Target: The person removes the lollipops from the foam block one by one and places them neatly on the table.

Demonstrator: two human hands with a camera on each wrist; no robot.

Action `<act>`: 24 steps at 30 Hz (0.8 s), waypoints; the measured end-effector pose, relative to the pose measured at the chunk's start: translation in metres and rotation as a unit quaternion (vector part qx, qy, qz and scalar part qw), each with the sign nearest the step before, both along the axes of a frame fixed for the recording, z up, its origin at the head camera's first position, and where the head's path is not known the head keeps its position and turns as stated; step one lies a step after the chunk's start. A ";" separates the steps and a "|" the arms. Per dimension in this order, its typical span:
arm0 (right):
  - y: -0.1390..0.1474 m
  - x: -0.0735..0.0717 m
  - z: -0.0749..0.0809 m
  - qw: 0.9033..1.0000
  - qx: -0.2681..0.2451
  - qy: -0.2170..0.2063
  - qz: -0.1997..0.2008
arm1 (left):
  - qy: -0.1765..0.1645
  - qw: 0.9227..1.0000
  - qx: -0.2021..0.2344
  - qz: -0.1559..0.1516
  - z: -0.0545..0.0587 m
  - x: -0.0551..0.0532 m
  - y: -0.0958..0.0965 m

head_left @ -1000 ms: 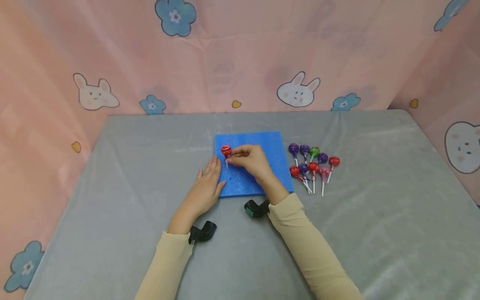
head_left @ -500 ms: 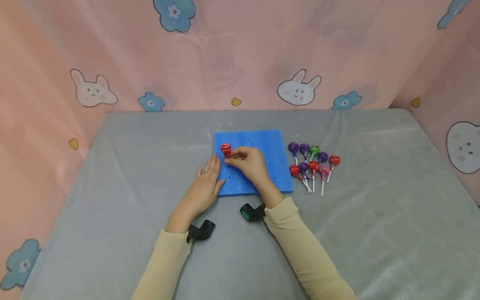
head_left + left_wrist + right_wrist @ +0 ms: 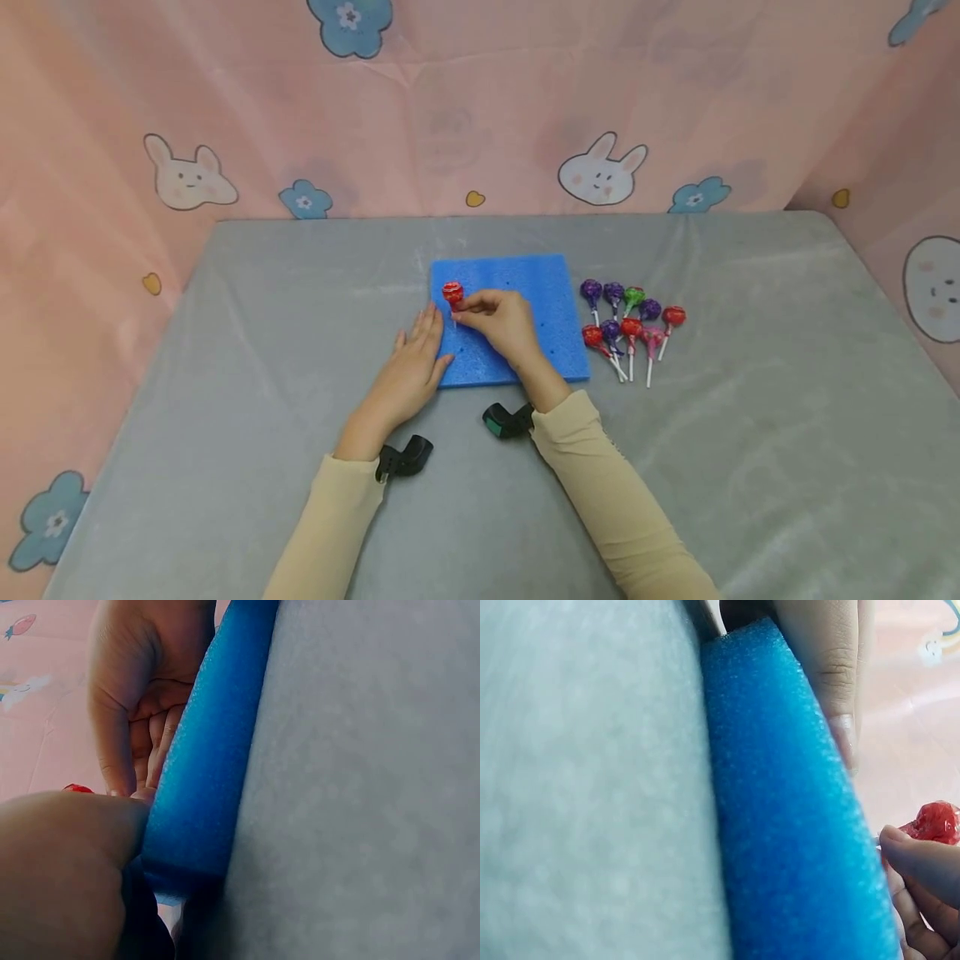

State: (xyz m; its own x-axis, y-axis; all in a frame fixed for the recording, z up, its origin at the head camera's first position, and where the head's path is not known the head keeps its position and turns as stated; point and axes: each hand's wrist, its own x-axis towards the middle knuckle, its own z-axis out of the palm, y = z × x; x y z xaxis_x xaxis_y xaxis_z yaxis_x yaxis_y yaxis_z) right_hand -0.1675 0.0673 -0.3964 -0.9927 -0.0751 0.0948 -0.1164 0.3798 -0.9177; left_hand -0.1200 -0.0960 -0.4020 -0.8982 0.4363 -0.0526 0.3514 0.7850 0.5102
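Observation:
My right hand [image 3: 504, 321] pinches a red-wrapped lollipop [image 3: 452, 292] by its stick just below the head, between thumb and fingertips. The lollipop is upright over the left part of a blue foam block [image 3: 517, 279], its stick pointing down at the top face. Whether the stick's tip is in the foam cannot be told. In the right wrist view the lollipop's red head [image 3: 936, 823] shows beyond the thumb. My left hand [image 3: 408, 371] lies with straight fingers along the block's left edge, thumb at its near left corner. Small dark holes [image 3: 552, 351] dot the foam.
To the right of the block, several lollipops [image 3: 632, 327] in purple, red, green and pink wrappers lie on the grey cloth-covered table [image 3: 780, 400]. Behind the table hangs a pink curtain [image 3: 510, 108] with rabbits and flowers. Black wrist cameras [image 3: 406, 457] sit on both wrists.
The right hand's fingers have moved slightly down the lollipop's stick, and less stick shows beneath them. The left hand stays at the foam's edge. The head view has shifted slightly.

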 end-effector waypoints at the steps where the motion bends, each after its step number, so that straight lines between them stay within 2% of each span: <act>1: -0.001 0.000 0.000 1.000 0.001 0.001 0.000 | 0.000 1.000 0.001 0.000 0.000 0.000 0.000; 9: -0.004 0.002 -0.004 0.999 0.027 0.022 -0.025 | 0.002 1.000 -0.002 0.003 0.000 0.000 0.000; 24: -0.002 0.002 -0.004 0.999 -0.022 0.022 -0.031 | 0.010 1.000 -0.008 0.001 0.000 0.000 0.000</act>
State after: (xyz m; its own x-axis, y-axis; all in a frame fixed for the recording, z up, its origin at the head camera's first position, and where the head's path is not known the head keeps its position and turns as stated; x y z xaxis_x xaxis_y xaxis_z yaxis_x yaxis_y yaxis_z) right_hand -0.1659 0.0655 -0.4006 -0.9901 -0.0086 0.1400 -0.1343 0.3459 -0.9286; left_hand -0.1203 -0.0956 -0.4025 -0.9004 0.4331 -0.0412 0.3592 0.7935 0.4912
